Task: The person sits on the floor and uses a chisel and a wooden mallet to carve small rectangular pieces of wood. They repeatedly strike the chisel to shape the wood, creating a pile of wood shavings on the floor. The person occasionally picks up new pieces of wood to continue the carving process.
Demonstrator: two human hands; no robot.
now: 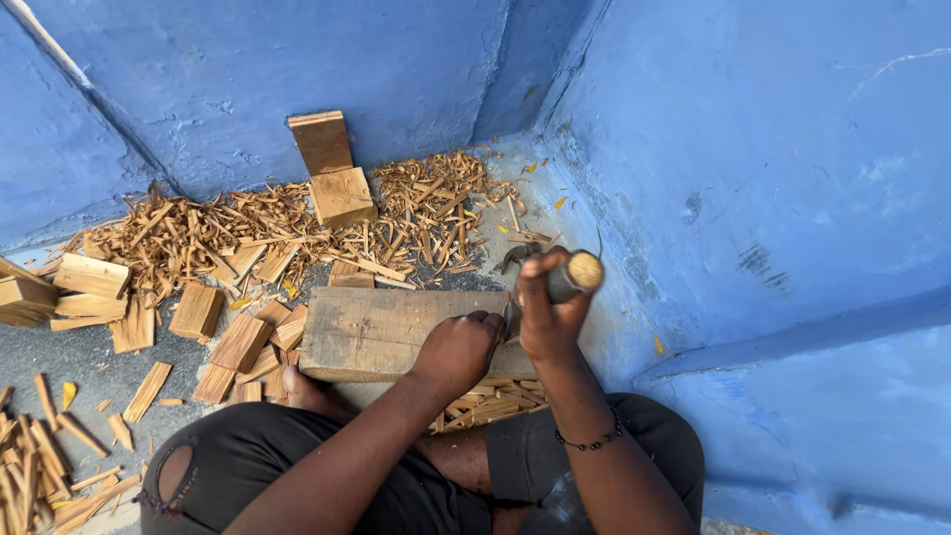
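Down on the floor, in a blue-walled corner, a person sits with knees apart over a thick wooden block (381, 332). Their right hand (548, 312) is clenched round the wooden handle of a cutting tool (565, 277), the handle's pale round end tipped up toward the camera; the metal head shows dark just past the knuckles, above the block's right end. The left hand (458, 349) rests on the block's near edge beside it, fingers curled down over something small against the wood; what it pinches I cannot make out. A beaded bracelet (591, 441) circles the right wrist.

No box or basket holds anything; the wood simply lies loose. A heap of thin splinters (297, 223) banks against the far wall, and in it stand two squarish offcuts (335, 178), one leaning on the wall. More short blocks (89, 287) lie stacked at the left, and a bundle of split sticks (490, 404) lies between the legs, just under the big block.
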